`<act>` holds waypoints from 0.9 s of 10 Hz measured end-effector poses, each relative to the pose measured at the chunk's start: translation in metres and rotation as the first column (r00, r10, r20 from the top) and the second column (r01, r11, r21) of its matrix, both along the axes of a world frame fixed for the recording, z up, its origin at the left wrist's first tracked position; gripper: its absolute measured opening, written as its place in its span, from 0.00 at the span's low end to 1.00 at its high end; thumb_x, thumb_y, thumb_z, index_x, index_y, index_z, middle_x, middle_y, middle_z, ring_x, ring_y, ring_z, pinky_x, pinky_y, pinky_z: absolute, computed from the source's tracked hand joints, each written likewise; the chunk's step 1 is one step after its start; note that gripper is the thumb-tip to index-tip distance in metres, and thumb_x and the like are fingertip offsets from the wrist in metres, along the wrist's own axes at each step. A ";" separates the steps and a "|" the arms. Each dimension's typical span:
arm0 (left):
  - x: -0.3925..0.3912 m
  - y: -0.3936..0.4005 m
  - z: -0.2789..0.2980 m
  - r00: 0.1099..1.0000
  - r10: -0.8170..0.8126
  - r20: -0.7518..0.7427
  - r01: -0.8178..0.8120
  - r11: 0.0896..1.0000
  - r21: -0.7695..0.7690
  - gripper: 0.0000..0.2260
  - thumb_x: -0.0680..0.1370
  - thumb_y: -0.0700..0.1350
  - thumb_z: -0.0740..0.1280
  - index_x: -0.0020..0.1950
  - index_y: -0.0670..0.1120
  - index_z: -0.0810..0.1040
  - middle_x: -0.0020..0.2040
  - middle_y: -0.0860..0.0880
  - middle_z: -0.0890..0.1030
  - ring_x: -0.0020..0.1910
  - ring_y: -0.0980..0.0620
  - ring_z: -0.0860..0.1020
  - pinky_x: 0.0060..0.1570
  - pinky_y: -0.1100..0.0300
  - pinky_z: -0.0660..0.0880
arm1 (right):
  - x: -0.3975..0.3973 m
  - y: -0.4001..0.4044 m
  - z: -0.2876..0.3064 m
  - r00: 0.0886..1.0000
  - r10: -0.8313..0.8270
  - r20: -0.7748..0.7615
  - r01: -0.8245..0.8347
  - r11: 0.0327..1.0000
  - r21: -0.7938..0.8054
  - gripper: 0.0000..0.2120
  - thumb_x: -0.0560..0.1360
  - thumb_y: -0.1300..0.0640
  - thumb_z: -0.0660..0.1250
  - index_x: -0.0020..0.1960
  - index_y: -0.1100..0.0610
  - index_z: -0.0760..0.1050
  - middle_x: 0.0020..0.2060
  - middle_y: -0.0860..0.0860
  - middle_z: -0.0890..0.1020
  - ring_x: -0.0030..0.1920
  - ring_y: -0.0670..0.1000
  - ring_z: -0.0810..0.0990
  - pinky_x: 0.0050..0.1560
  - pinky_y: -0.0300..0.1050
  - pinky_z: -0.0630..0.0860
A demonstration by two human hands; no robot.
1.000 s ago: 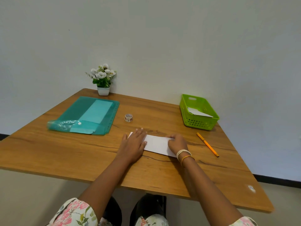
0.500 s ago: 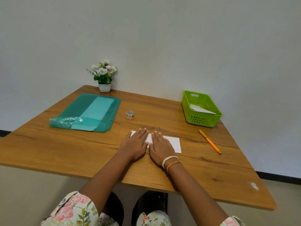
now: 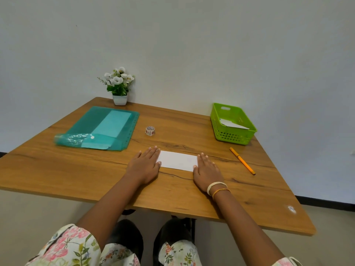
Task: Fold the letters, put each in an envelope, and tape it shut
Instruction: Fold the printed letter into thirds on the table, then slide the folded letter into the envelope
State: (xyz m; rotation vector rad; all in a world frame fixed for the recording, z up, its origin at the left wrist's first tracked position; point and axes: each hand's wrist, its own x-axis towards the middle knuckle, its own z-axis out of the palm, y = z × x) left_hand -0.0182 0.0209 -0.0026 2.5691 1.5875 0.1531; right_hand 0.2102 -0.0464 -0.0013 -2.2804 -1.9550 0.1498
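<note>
Since the frame half a second earlier, the hands have moved apart: they lay side by side over the left half of the folded letter [image 3: 177,160]; now the left hand [image 3: 144,166] lies flat at its left end and the right hand [image 3: 207,168] flat at its right end, fingers straight and pressing down, gripping nothing. The letter's middle is now uncovered. The letter lies near the front edge of the worktop [image 3: 57,169], at its centre.

No legible writing shows on any item; the tape roll [image 3: 150,130] carries a pattern too small to read.

Count:
- One tape roll, behind the letter.
- One green basket [image 3: 233,136] at the far right corner, holding white paper.
- One orange pen [image 3: 242,161], right of the letter.
- One teal folder [image 3: 99,129], left side.
- One potted plant [image 3: 119,85], far edge.
</note>
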 end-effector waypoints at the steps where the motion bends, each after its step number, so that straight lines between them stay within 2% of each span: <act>1: 0.001 -0.001 0.001 1.000 0.003 0.006 -0.003 1.000 0.006 0.25 0.83 0.54 0.45 0.79 0.49 0.46 0.79 0.52 0.47 0.78 0.55 0.46 0.76 0.51 0.47 | -0.003 0.001 -0.001 1.000 -0.018 0.005 0.018 1.000 -0.005 0.27 0.81 0.49 0.46 0.78 0.56 0.49 0.78 0.52 0.50 0.78 0.51 0.49 0.76 0.50 0.48; 2: 0.001 -0.003 0.002 1.000 0.008 0.009 -0.008 1.000 -0.001 0.25 0.83 0.54 0.45 0.79 0.49 0.46 0.79 0.52 0.46 0.78 0.54 0.46 0.76 0.50 0.46 | -0.007 -0.001 -0.001 0.999 -0.049 0.021 0.047 0.994 0.098 0.27 0.81 0.49 0.47 0.78 0.57 0.51 0.78 0.52 0.52 0.78 0.51 0.49 0.76 0.51 0.49; 3: 0.008 -0.001 0.004 0.999 0.031 -0.011 -0.031 1.000 -0.007 0.25 0.83 0.54 0.45 0.79 0.50 0.45 0.79 0.52 0.46 0.78 0.53 0.45 0.76 0.48 0.45 | -0.022 -0.006 0.002 0.991 0.120 0.053 -0.129 0.962 0.240 0.25 0.81 0.51 0.49 0.77 0.55 0.54 0.77 0.52 0.55 0.77 0.51 0.51 0.76 0.50 0.50; 4: 0.021 0.004 0.005 0.998 0.064 -0.010 -0.065 0.998 -0.008 0.26 0.82 0.55 0.45 0.79 0.51 0.46 0.79 0.51 0.46 0.78 0.52 0.46 0.75 0.46 0.45 | -0.037 0.000 0.001 0.972 0.237 -0.006 -0.233 0.962 0.142 0.25 0.82 0.51 0.49 0.77 0.54 0.54 0.77 0.51 0.56 0.77 0.49 0.53 0.75 0.47 0.51; 7: 0.021 0.005 0.003 0.995 0.076 0.056 -0.076 0.997 0.002 0.27 0.82 0.58 0.46 0.79 0.50 0.48 0.79 0.51 0.48 0.78 0.52 0.47 0.75 0.47 0.46 | -0.012 0.043 0.000 0.995 -0.100 -0.030 0.101 0.994 0.043 0.29 0.81 0.46 0.47 0.77 0.58 0.51 0.78 0.53 0.53 0.77 0.52 0.51 0.76 0.52 0.51; 8: 0.019 0.004 0.003 0.995 0.070 0.072 -0.070 0.998 0.005 0.27 0.82 0.58 0.46 0.79 0.50 0.49 0.79 0.51 0.49 0.78 0.52 0.48 0.75 0.48 0.46 | -0.012 0.046 0.001 0.992 -0.123 -0.014 0.124 0.992 0.041 0.29 0.80 0.46 0.47 0.78 0.58 0.50 0.78 0.54 0.52 0.77 0.53 0.50 0.76 0.52 0.50; 9: 0.016 0.001 0.002 0.992 0.069 0.110 -0.071 0.997 0.017 0.26 0.82 0.57 0.48 0.79 0.50 0.52 0.79 0.50 0.51 0.78 0.52 0.49 0.75 0.48 0.47 | -0.021 0.041 0.002 0.999 -0.043 0.030 0.039 0.988 0.150 0.29 0.80 0.48 0.49 0.78 0.58 0.51 0.78 0.54 0.52 0.77 0.53 0.49 0.76 0.51 0.50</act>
